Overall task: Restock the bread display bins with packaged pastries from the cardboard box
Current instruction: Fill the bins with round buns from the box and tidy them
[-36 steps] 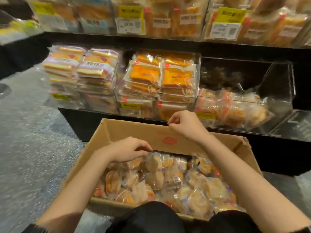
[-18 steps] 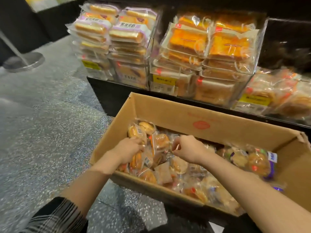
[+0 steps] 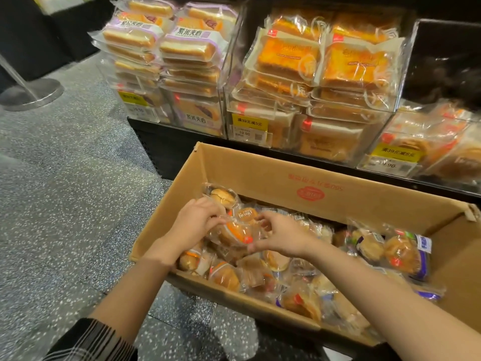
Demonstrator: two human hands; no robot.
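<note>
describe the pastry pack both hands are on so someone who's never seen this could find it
Start at the open cardboard box on the floor below the display bins. At its left end, the left hand and right hand meet around one clear-wrapped bun. It alone is lifted above the pile, with an orange band and a red dot.

Brown cardboard box [image 3: 260,175] with red print, yellow price tags [image 3: 246,123], grey speckled floor [image 3: 65,191].

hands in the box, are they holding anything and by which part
Yes: one packaged pastry, lifted just above the pile. The left hand grips its left edge, and the right hand pinches the wrapper at its right edge.
</note>
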